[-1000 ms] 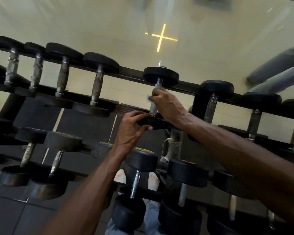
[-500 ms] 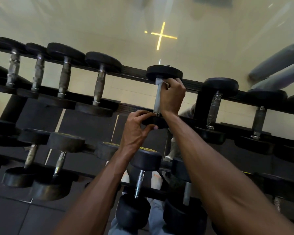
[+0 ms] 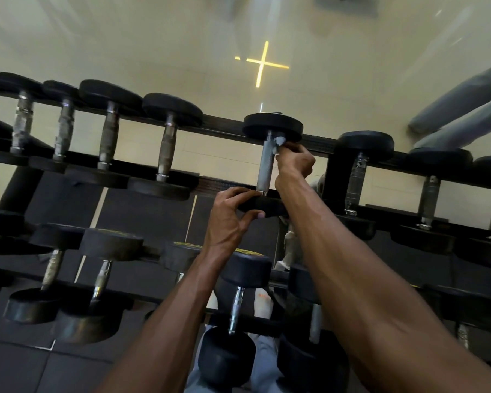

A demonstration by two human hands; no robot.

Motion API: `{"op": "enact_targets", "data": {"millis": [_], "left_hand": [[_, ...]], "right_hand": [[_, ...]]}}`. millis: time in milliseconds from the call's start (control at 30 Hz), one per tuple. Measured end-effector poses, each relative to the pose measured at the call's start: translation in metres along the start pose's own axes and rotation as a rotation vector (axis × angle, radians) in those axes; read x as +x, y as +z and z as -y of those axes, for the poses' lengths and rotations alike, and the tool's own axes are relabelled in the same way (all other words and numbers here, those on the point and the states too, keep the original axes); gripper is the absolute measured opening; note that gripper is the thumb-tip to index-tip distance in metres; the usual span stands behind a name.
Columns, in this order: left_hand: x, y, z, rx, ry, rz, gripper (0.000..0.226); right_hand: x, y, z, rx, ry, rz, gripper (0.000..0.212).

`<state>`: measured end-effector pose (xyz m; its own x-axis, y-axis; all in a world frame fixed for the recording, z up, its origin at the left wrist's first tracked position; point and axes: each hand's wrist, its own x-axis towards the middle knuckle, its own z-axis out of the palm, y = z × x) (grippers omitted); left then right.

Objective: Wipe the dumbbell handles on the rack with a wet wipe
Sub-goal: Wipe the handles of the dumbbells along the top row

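Two hands work one dumbbell (image 3: pixel 267 163) on the rack's (image 3: pixel 318 143) top rail: left hand (image 3: pixel 230 219) grips the near weight, right hand (image 3: pixel 294 163) pinches the wipe (image 3: pixel 279 141) at the handle's far end; turning it should clean all round.

My one head camera looks forward and down from close above my fingers (image 3: pixel 291 150), the rack (image 3: pixel 318 143) just beyond them and my forearms filling the near, lower frame.

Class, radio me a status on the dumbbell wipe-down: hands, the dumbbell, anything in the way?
Left hand grips near weight head. Right hand pinches wet wipe at far end of handle. Nothing blocking the handle.
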<state>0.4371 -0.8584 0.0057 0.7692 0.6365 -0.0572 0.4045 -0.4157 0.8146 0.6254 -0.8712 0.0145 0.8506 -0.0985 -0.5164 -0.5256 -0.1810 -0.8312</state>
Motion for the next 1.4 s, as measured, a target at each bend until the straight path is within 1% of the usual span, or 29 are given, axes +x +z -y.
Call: {"op": "enact_targets", "data": {"millis": [133, 167, 300, 367, 433, 567, 600, 700, 767, 833, 900, 967, 1067, 1133, 1233, 1333, 1400], "left_hand": [[-0.001, 0.001, 0.002, -0.002, 0.002, -0.005, 0.048], [0.0, 0.001, 0.002, 0.002, 0.0, -0.011, 0.048], [0.002, 0.002, 0.004, 0.004, 0.009, -0.003, 0.047], [0.003, 0.001, 0.006, 0.015, 0.017, -0.002, 0.047], [0.002, 0.0, 0.007, 0.023, 0.024, 0.001, 0.047], [0.002, 0.0, 0.009, 0.027, 0.032, 0.002, 0.047], [0.002, 0.0, 0.01, 0.029, 0.035, 0.004, 0.047], [0.002, 0.0, 0.011, 0.028, 0.031, 0.02, 0.048], [0.003, 0.0, 0.011, 0.028, 0.021, 0.034, 0.049], [0.003, -0.002, 0.013, 0.032, 0.021, 0.052, 0.051], [0.005, -0.004, 0.013, 0.043, 0.033, 0.077, 0.052], [0.006, -0.006, 0.011, 0.063, 0.042, 0.092, 0.052], [0.006, -0.009, 0.007, 0.099, 0.054, 0.116, 0.052], [0.006, -0.011, 0.004, 0.114, 0.082, 0.131, 0.057], [0.004, -0.008, -0.008, 0.166, 0.164, 0.122, 0.066], [0.0, 0.013, -0.034, 0.221, 0.254, 0.13, 0.061], [-0.002, 0.039, -0.056, 0.216, 0.292, 0.176, 0.055]], "right_hand": [[-0.012, -0.015, -0.02, -0.219, -0.307, 0.124, 0.008], [-0.012, -0.017, -0.022, -0.251, -0.348, 0.119, 0.008], [-0.001, -0.009, -0.007, -0.216, -0.301, 0.042, 0.01], [-0.001, -0.01, -0.009, -0.295, -0.358, 0.055, 0.011], [-0.004, -0.022, -0.019, -0.393, -0.428, 0.119, 0.009], [-0.012, -0.056, -0.028, -0.598, -0.49, 0.29, 0.009], [-0.013, -0.061, -0.028, -0.662, -0.53, 0.332, 0.009], [-0.021, -0.065, -0.027, -0.876, -0.752, 0.523, 0.014], [-0.024, -0.059, -0.022, -0.989, -0.865, 0.632, 0.015], [-0.026, -0.051, -0.015, -1.12, -0.941, 0.698, 0.014], [-0.026, -0.048, -0.011, -1.2, -0.982, 0.717, 0.013], [-0.024, -0.056, -0.01, -1.176, -0.941, 0.657, 0.014], [-0.015, -0.084, -0.008, -1.018, -0.769, 0.5, 0.016], [-0.004, -0.111, -0.002, -0.903, -0.67, 0.438, 0.017], [0.012, -0.148, 0.009, -0.733, -0.552, 0.412, 0.019], [0.025, -0.178, 0.017, -0.621, -0.464, 0.413, 0.02], [0.037, -0.197, 0.02, -0.588, -0.431, 0.434, 0.018]]}}
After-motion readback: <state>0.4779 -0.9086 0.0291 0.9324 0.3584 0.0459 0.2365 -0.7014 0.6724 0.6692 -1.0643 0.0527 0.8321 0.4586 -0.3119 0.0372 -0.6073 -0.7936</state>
